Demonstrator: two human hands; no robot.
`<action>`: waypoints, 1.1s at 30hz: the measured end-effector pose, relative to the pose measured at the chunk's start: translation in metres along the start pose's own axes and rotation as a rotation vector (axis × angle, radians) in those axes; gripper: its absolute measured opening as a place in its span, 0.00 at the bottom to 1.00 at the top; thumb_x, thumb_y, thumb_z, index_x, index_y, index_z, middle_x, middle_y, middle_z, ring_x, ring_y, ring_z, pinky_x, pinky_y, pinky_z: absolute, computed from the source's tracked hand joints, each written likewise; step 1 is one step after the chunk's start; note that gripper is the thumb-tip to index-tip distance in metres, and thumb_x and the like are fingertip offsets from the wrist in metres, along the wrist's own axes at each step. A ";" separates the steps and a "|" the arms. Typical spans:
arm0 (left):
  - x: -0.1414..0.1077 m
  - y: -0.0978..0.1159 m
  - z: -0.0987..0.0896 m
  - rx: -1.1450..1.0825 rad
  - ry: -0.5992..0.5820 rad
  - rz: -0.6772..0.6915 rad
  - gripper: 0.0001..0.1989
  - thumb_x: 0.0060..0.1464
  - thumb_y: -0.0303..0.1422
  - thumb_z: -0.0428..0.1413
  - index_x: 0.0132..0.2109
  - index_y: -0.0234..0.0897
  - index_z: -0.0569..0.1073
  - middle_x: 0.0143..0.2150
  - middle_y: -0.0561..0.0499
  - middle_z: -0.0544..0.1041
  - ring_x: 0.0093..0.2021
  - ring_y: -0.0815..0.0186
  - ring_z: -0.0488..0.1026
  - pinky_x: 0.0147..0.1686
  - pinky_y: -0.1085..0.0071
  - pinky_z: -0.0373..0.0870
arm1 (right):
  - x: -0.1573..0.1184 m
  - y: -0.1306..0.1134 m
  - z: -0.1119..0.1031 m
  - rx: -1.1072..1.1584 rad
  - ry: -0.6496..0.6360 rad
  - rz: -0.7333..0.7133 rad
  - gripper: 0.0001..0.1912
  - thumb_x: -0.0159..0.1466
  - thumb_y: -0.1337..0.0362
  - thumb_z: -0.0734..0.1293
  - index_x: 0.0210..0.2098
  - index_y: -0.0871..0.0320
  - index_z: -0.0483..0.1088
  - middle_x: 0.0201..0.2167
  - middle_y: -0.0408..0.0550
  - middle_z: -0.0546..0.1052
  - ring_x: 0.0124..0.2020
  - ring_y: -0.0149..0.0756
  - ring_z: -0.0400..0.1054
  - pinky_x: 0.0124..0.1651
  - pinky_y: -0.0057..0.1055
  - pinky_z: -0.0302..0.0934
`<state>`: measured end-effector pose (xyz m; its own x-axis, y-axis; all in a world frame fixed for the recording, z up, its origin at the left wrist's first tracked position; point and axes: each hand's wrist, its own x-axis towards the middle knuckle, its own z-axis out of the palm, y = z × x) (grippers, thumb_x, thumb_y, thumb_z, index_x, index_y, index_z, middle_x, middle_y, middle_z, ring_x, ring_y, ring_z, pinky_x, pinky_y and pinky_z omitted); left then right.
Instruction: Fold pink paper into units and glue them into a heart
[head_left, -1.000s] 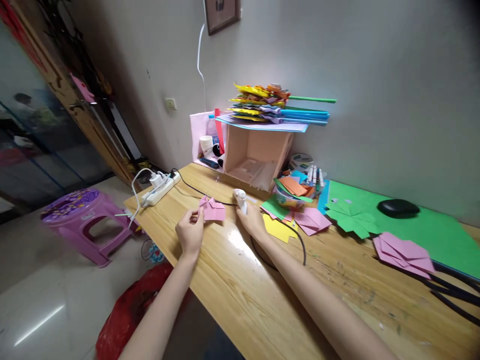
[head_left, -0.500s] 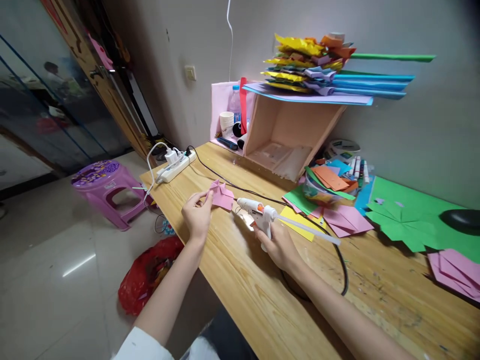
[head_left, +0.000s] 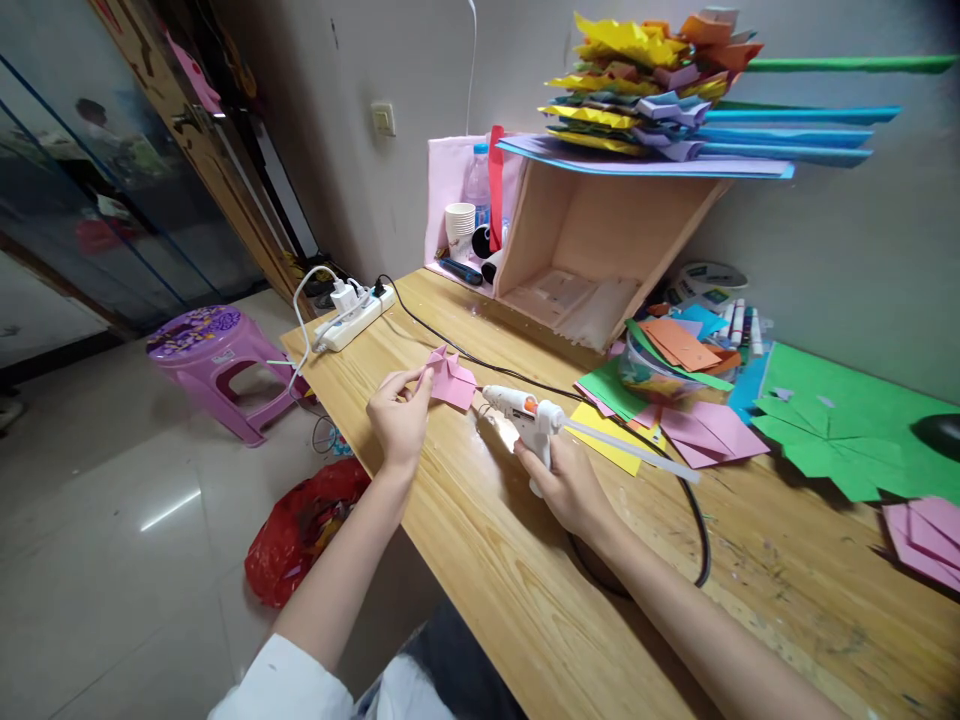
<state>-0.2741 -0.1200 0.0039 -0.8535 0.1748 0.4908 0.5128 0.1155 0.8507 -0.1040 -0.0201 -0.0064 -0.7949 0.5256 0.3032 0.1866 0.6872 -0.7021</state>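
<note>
Between thumb and fingers, my left hand [head_left: 401, 420] pinches a folded pink paper piece [head_left: 451, 382] by its left side, just over the wooden table [head_left: 480, 560]. My right hand [head_left: 574, 485] is wrapped round the handle of a white hot glue gun [head_left: 521, 412]. The gun's nozzle points left, close to the right edge of the pink paper; whether it touches I cannot tell. A long translucent glue stick [head_left: 637, 450] sticks out of the gun's rear. A small pale object on the table is partly hidden behind the gun.
A black cable [head_left: 487, 360] runs from the power strip [head_left: 352, 318] across the table. Behind stands a wooden box [head_left: 607, 240] topped with paper flowers [head_left: 637, 90]. To the right are a bowl of paper scraps [head_left: 667, 370], pink sheets [head_left: 712, 432] and green paper [head_left: 832, 440]. A purple stool [head_left: 225, 370] stands left.
The camera view has shifted slightly, so the box and papers appear farther right. Both hands keep their holds on the pink paper and the glue gun, with little movement between them.
</note>
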 end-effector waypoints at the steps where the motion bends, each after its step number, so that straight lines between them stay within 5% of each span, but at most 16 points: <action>1: 0.000 0.000 0.000 -0.002 0.005 0.005 0.11 0.46 0.37 0.56 0.33 0.33 0.76 0.26 0.52 0.72 0.22 0.74 0.59 0.23 0.76 0.57 | 0.000 0.000 0.000 -0.003 0.002 0.003 0.13 0.60 0.59 0.57 0.21 0.58 0.59 0.19 0.43 0.67 0.20 0.31 0.59 0.23 0.27 0.49; 33: -0.001 -0.003 0.002 -0.042 0.003 0.035 0.09 0.47 0.36 0.57 0.32 0.33 0.76 0.26 0.52 0.71 0.21 0.74 0.57 0.22 0.75 0.55 | 0.002 -0.001 -0.001 -0.028 -0.046 0.049 0.14 0.60 0.57 0.57 0.22 0.59 0.60 0.21 0.44 0.67 0.22 0.32 0.59 0.26 0.27 0.50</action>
<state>-0.2751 -0.1187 0.0002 -0.8354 0.1750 0.5210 0.5382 0.0682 0.8400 -0.1054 -0.0194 -0.0048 -0.8099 0.5359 0.2385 0.2419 0.6755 -0.6966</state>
